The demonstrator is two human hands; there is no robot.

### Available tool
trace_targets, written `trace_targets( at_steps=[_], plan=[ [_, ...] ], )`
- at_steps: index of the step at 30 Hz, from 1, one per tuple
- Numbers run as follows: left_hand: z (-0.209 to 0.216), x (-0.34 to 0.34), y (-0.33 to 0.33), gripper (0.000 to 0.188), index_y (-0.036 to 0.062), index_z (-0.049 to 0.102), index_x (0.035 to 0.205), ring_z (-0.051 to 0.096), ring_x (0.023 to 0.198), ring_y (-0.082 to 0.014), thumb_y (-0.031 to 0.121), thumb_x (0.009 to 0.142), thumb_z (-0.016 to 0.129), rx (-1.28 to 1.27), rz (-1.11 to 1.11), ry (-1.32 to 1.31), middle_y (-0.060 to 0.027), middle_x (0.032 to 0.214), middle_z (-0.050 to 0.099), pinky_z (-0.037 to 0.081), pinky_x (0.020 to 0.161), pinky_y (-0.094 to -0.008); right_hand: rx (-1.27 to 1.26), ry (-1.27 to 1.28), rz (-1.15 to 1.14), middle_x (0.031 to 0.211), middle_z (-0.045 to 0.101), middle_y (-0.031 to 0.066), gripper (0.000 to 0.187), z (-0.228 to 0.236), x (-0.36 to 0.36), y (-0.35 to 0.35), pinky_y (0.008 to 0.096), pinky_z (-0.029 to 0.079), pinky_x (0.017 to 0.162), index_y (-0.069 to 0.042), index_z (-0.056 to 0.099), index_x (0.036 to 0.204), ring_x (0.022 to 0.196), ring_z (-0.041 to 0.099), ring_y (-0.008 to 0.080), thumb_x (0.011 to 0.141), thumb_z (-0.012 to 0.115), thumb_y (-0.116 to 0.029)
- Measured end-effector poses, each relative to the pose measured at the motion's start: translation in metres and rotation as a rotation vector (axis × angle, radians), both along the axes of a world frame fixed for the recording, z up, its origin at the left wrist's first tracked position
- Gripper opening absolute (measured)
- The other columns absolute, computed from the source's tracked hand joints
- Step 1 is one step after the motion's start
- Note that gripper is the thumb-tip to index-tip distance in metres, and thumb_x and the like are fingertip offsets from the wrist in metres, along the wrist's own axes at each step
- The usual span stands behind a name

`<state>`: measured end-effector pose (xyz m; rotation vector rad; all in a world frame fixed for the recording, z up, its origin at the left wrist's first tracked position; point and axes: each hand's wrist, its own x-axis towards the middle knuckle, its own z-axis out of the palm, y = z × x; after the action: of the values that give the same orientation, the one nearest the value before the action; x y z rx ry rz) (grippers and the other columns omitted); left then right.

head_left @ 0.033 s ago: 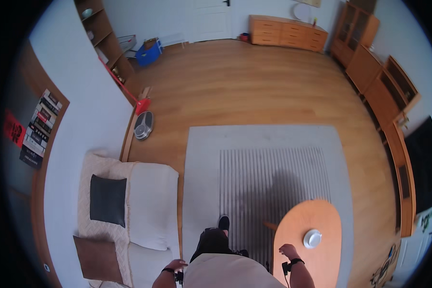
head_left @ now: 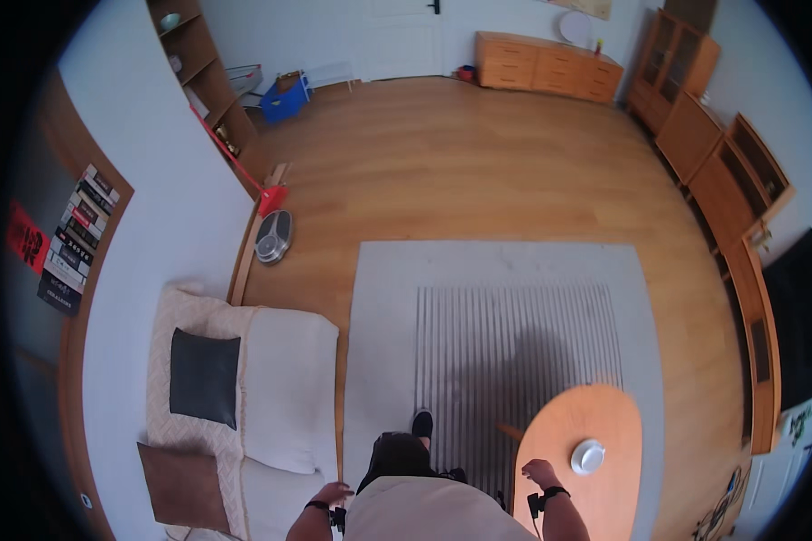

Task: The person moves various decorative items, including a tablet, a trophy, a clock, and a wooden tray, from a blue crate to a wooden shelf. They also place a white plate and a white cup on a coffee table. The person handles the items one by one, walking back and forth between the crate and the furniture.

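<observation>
On my head feed I have the right hand (head_left: 539, 472) out over the left part of an oval wooden counter (head_left: 595, 410). Its fingers (head_left: 530, 468) look loosely bent, but I cannot tell whether they press together or whether they touch the wood. Just to the right of those fingers, and a touch farther forward, a round white dish (head_left: 588, 457) sits on the counter, apart from them; it is too small for me to say whether it is one piece or a cup on a saucer. I have the left hand (head_left: 335, 493) low on the other side of the body, near the front edge of a pale sofa (head_left: 289, 388). Its fingers point inward toward the dark trousers (head_left: 395, 460), and I cannot tell how far they are spread or whether they touch any fabric. Well to the left of these fingers I see a brown cushion (head_left: 185, 487), with a dark grey one (head_left: 205, 377) farther forward. A dark shoe (head_left: 421, 422) shows ahead of both sets of fingers and between them, on a grey rug (head_left: 388, 270) with a striped middle. Far ahead of the right fingers I make out a wooden drawer unit (head_left: 550, 68), and well off to their right a dark screen (head_left: 794, 316).
</observation>
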<state>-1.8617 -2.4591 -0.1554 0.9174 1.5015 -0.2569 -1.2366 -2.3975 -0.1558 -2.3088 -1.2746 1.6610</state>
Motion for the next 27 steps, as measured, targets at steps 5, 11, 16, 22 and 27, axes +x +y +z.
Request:
trace_targets(
  at_steps=[5, 11, 16, 22, 27],
  plan=[
    [0.0, -0.021, 0.175, 0.037, 0.004, 0.068, 0.1, 0.062, 0.097, -0.0324, 0.036, 0.081, 0.064, 0.545, -0.232, 0.212, -0.0173, 0.097, 0.067, 0.049, 0.085, -0.0421, 0.063, 0.204, -0.211, 0.076, 0.069, 0.0092, 0.027, 0.025, -0.035, 0.104, 0.0295, 0.054, 0.068, -0.003, 0.071, 0.085, 0.071, 0.068, 0.0172, 0.081, 0.058, -0.026],
    [0.065, 0.027, 0.403, 0.03, 0.0064, 0.065, 0.102, 0.063, 0.097, -0.0339, 0.026, 0.081, 0.06, 0.686, 0.168, 0.303, -0.0157, 0.099, 0.068, 0.05, 0.084, -0.042, -0.117, 0.129, -0.076, 0.083, 0.069, 0.0113, 0.019, -0.007, 0.018, 0.143, 0.0312, 0.055, 0.07, 0.001, 0.069, 0.085, 0.075, 0.067, 0.0197, 0.086, 0.059, -0.015],
    [0.053, 0.081, 0.479, 0.032, 0.009, 0.063, 0.109, 0.064, 0.098, -0.0297, 0.026, 0.081, 0.063, 0.754, 0.255, 0.037, -0.0138, 0.102, 0.067, 0.05, 0.086, -0.0381, -0.187, 0.396, -0.113, 0.099, 0.065, 0.0145, 0.028, -0.108, 0.102, 0.118, 0.043, 0.051, 0.079, -0.005, 0.054, 0.11, 0.089, 0.063, 0.0274, 0.093, 0.052, -0.027],
    [0.013, 0.053, 0.483, 0.048, 0.0097, 0.064, 0.116, 0.063, 0.1, -0.0269, 0.036, 0.077, 0.07, 0.344, -0.122, 0.12, -0.0119, 0.108, 0.067, 0.049, 0.088, -0.0365, -0.565, 0.699, -0.747, 0.102, 0.063, 0.0113, 0.032, -0.119, 0.157, 0.242, 0.0475, 0.048, 0.065, -0.01, 0.05, 0.125, 0.09, 0.059, 0.0285, 0.098, 0.047, -0.027],
    [0.033, -0.011, 0.449, 0.034, 0.0118, 0.068, 0.1, 0.065, 0.092, -0.0308, 0.035, 0.074, 0.07, 0.43, 0.3, 0.493, -0.0116, 0.093, 0.07, 0.051, 0.083, -0.0391, -0.213, -0.215, 1.028, 0.079, 0.069, 0.0082, 0.021, -0.071, 0.085, 0.5, 0.041, 0.051, 0.067, -0.014, 0.07, 0.072, 0.079, 0.067, 0.0254, 0.076, 0.059, -0.032]
  ],
)
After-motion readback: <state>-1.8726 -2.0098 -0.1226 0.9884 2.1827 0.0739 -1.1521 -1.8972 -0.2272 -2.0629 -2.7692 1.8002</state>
